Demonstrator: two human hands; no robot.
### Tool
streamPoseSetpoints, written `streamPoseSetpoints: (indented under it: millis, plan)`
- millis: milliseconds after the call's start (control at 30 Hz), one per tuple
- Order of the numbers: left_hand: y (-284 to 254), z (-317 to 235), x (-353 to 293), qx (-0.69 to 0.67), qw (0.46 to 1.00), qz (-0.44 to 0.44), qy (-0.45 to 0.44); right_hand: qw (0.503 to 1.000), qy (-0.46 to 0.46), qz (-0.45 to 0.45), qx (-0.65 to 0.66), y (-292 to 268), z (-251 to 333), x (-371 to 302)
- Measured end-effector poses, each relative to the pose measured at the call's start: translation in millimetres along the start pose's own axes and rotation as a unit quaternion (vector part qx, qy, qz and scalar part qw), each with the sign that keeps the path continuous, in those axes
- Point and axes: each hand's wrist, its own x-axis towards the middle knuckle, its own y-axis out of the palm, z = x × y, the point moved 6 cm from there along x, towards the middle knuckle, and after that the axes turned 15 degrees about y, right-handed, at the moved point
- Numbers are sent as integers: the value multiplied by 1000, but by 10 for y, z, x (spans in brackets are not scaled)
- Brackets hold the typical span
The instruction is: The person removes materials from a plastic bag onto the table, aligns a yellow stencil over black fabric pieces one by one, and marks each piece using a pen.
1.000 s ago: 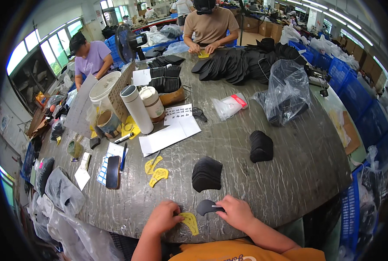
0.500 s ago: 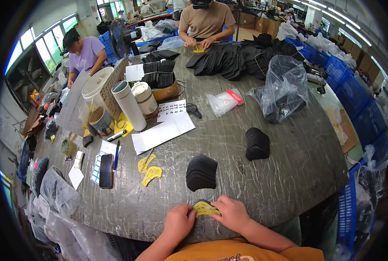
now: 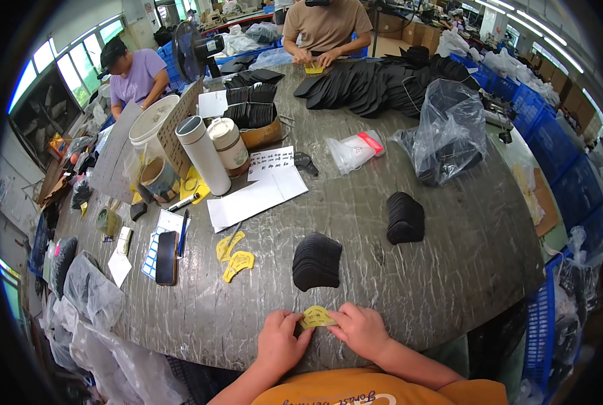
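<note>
With the left hand (image 3: 282,339) and right hand (image 3: 359,331) pinching its ends, press the yellow card (image 3: 317,315) evenly, clear of the black stack (image 3: 317,261) beyond.

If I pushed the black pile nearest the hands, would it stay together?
The black pile would probably slide apart, since its pieces overlap like fanned cards and no band shows around them. Each piece looks thin, so one alone is likely light and might bend a little. Rolling seems unlikely, because the pile spreads out low on the table.
</note>
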Motion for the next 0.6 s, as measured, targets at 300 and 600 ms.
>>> streamPoseSetpoints:
  millis: [300, 600]
  plan:
    - [-7, 9, 46, 37, 999, -7, 35, 1000, 1, 0, 7, -47, 18, 13]
    - [-14, 60, 28, 31, 999, -13, 37, 972, 50, -61, 222, -402, -127, 193]
